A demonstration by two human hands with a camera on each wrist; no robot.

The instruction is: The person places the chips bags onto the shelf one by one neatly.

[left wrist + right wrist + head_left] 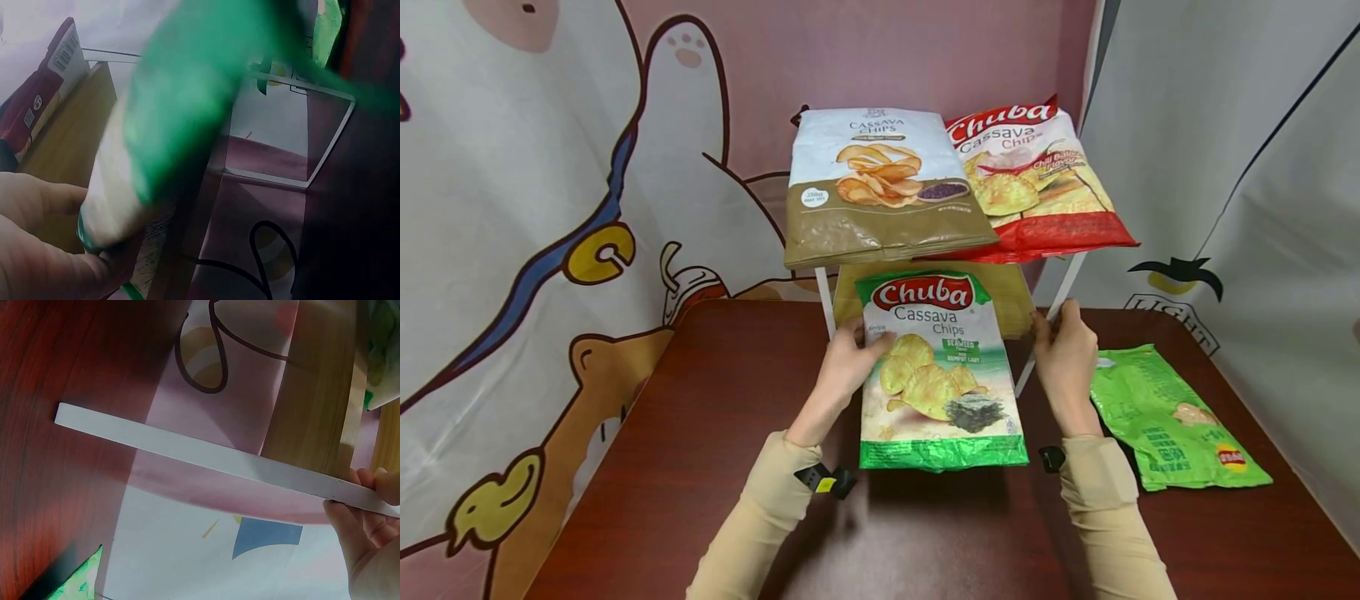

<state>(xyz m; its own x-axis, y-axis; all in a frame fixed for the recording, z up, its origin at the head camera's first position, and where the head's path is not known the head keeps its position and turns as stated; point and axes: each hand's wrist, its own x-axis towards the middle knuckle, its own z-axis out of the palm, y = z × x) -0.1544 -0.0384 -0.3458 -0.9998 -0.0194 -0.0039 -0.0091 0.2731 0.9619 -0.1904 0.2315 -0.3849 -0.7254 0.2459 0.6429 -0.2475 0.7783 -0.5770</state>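
My left hand [848, 360] pinches the left edge of a Chuba seaweed cassava chips bag [936, 392], which stands tilted in front of a small rack with its printed face up. In the left wrist view, the thumb and fingers of the left hand [44, 244] hold the blurred green-and-white bag [169, 137] at its edge. My right hand [1070, 358] grips a white leg [1067, 287] of the rack, on its right side. Up close in the right wrist view, the fingers of the right hand [365, 544] pinch that flat white bar [206, 453] beside the wooden shelf [309, 400].
On the rack's top lie a white-and-brown cassava chips bag [880, 225] and a red Chuba chili bag [1060, 233], overlapping. A lower wooden shelf [1017, 300] shows behind the seaweed bag. A green chips bag [1172, 417] lies on the dark table [700, 450] at right.
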